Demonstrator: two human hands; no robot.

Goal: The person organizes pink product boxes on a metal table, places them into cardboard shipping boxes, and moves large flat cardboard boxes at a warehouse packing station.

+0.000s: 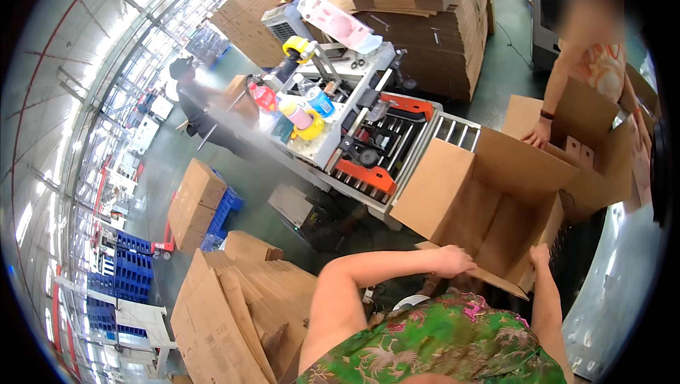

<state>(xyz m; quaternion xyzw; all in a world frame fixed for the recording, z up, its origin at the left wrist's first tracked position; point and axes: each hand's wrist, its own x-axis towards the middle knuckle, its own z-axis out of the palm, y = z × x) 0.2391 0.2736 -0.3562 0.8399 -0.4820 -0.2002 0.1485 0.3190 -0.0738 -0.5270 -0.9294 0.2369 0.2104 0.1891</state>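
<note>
An open brown cardboard box (434, 189) stands in front of me at the end of the roller conveyor, its flaps raised and its bare inner walls showing. With fingers curled over the edge of its near flap, my left hand (453, 261) grips the box on the left. On the right, my right hand (540, 255) is closed on the near right edge of the same box. Across from me, a co-worker's hand (540, 132) rests at the box's far flap, beside a second open box (598, 182) with pale pink packages (579, 150) inside.
A carton sealing machine (372, 154) with orange guides spans the rollers (455, 133); bottles (315, 97) and yellow tape rolls stand on top. Flattened cardboard (234, 313) leans at my left, and tall cardboard stacks (425, 37) rise behind. Another person (202, 104) works far left.
</note>
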